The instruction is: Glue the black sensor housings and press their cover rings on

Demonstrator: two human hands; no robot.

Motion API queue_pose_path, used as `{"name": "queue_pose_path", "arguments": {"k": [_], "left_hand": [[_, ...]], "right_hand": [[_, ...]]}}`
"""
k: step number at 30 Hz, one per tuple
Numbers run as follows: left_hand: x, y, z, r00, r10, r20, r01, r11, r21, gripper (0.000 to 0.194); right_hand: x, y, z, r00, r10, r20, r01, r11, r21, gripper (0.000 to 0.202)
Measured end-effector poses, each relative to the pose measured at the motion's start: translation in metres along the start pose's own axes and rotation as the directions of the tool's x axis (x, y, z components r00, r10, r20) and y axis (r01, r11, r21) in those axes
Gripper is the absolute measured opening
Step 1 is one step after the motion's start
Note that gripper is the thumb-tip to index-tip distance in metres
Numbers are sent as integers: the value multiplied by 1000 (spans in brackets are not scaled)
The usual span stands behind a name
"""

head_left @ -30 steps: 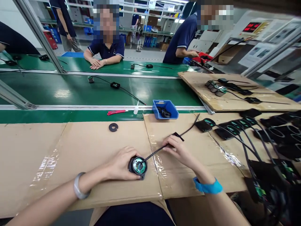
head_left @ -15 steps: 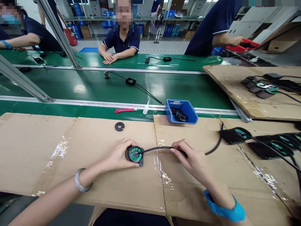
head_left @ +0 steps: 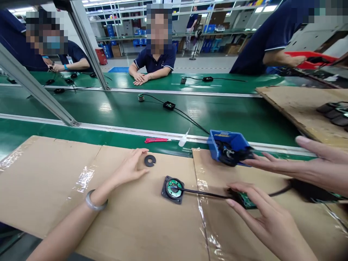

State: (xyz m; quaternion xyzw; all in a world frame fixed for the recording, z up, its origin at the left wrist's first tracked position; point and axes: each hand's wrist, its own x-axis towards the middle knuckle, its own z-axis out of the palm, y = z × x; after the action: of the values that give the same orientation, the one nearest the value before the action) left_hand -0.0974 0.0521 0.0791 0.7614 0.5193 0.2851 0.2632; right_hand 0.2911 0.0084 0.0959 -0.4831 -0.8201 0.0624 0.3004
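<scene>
My left hand (head_left: 132, 166) is open just left of a flat black split ring (head_left: 150, 160), fingers curved and apart, with nothing in them. On the cardboard between my hands lies a round green circuit board in a square black housing (head_left: 173, 189). A black cable (head_left: 205, 193) runs from it to the right. My right hand (head_left: 261, 214) has thumb and fingers around a small black box with a green circuit board (head_left: 246, 200) at the cable's other end. Part of the box is hidden by the fingers.
A co-worker's hand (head_left: 296, 163) reaches in from the right by black parts at the blue bin (head_left: 214, 145). A red cutter (head_left: 157, 140) and a small white bottle (head_left: 184, 139) lie behind the cardboard. Another cabled unit (head_left: 169, 105) rests on the green belt.
My left hand has let go of the round housing and moved toward the split ring. My right hand has shifted along the cable to the box. Another person's hand has come in at the right.
</scene>
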Motion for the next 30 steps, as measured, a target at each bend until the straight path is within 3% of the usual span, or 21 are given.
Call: {"name": "queue_pose_path", "arguments": {"k": [6,12,14,17,18,20,22,25,27,30], "left_hand": [[17,-14,-4,992,28,124,-19,997,-72,60],[20,-4,-1,996,-14,90,34,973,-229,57],[17,1,0,994,-36,106,77,907,-413,55],[14,11,0,982,-83,169,181,667,-723,55],[13,14,0,977,-97,187,208,599,-773,56],[13,17,1,973,-110,205,230,567,-791,58],[14,16,2,974,-129,186,224,665,-712,58],[17,8,5,983,-173,55,181,915,-360,54],[18,3,4,984,-175,-17,169,969,-183,57],[12,5,-1,990,-123,-68,120,992,-42,68]], "right_hand": [[17,-23,16,997,-74,-8,74,997,17,19],[25,-25,26,992,-116,-50,116,993,-7,18],[26,-24,27,992,-117,-56,117,993,-15,18],[25,-21,31,991,-112,-67,112,994,-3,17],[25,-20,32,992,-107,-73,108,994,6,17],[22,-18,36,993,-87,-84,89,996,19,17],[18,-15,38,995,-67,-72,70,997,28,18],[15,-14,35,999,-43,-31,45,997,61,16],[20,-13,29,999,-12,36,8,993,116,15],[45,-8,26,985,69,156,-107,964,244,15]]}}
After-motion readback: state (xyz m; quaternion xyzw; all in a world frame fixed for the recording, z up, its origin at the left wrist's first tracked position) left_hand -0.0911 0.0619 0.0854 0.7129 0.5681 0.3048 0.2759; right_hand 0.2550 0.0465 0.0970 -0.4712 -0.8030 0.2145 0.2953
